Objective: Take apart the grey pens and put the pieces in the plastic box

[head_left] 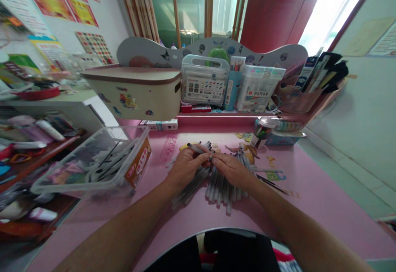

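Pens (219,189) — slim grey tubes | hands (185,165) — fingertips meeting, left clamped on one pen, right's grip unclear | pink tabletop (309,218)

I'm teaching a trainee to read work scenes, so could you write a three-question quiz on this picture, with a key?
1. True or false: the fingers of the left hand and the right hand are close together.

2. Which things lie on the pink desk beneath the hands?
A: metal spoons
B: slim pens
C: drinking glasses

3. Fill the gap: the clear plastic bin is nearer to the ____ hand.

Key:
1. True
2. B
3. left
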